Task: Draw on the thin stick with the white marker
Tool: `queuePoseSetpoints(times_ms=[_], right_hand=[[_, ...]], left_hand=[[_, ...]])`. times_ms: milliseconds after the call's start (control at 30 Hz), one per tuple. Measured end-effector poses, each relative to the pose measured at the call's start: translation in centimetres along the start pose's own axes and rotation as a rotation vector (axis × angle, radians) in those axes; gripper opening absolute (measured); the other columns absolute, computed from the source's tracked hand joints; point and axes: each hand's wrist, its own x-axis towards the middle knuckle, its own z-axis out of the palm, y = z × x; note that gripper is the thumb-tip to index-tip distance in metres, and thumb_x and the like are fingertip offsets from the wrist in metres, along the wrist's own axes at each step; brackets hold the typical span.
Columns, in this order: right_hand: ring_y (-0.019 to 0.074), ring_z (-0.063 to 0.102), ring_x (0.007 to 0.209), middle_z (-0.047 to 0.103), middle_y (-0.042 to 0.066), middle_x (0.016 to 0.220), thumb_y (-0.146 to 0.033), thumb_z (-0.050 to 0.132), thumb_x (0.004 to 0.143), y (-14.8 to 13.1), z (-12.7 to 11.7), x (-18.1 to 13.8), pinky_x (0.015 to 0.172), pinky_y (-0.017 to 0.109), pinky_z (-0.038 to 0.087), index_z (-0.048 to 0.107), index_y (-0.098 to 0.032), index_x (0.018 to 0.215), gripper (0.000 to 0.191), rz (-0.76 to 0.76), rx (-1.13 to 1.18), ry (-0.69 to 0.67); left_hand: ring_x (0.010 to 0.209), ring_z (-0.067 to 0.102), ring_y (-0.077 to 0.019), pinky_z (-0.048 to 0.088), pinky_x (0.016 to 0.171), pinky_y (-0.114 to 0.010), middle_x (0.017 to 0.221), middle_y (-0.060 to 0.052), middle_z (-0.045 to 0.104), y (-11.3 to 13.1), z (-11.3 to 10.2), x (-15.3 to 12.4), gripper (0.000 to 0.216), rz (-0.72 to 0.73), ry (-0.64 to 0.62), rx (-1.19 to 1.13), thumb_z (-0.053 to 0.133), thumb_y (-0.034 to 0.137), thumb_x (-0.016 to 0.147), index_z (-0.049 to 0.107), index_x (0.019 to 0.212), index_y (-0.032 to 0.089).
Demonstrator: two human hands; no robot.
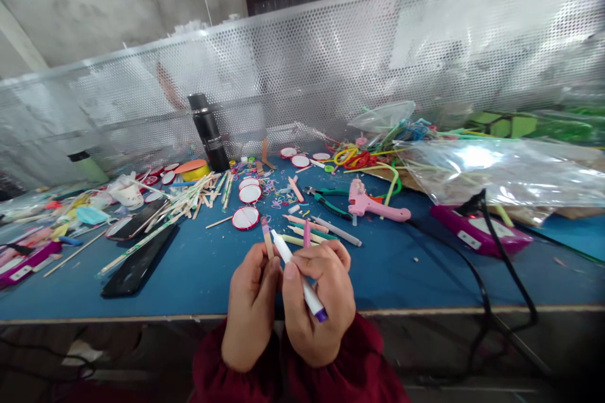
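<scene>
My left hand (249, 312) pinches a small wooden craft stick (267, 240) upright, its upper part coloured pinkish purple. A white marker (311, 297) with a purple rear end lies in the grip of my right hand (326, 302). The marker's tip points up and left, close beside the stick; whether they touch I cannot tell. Just above my right fingers a pink pen-like piece (307, 234) sticks up, its lower end hidden. Several markers (340, 231) lie on the blue table behind my hands. White discs with red rims, such as one disc (246, 218), lie farther back.
A pink glue gun (373, 203) and teal-handled pliers (328, 200) lie right of centre. Black cables run from a purple power strip (479, 230) over the table edge. At left are a black phone (140, 261), loose sticks (191, 198) and a black bottle (208, 133).
</scene>
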Motion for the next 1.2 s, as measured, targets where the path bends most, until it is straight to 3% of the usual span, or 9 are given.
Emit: queuePoseSetpoints(times_ms=[1200], right_hand=[[0.0134,0.062,0.072,0.065,-0.003,0.075,-0.01,0.058,0.091,-0.1,0.03,0.07,0.092,0.044,0.042,0.055,-0.022,0.083,0.014,0.002,-0.001,-0.038]], left_hand=[[0.069,0.043,-0.0139,0.04,0.061,-0.023,0.075,0.002,0.051,-0.18,-0.08,0.05,0.026,-0.001,0.017,0.004,0.057,0.042,0.101,0.055,0.087,0.021]])
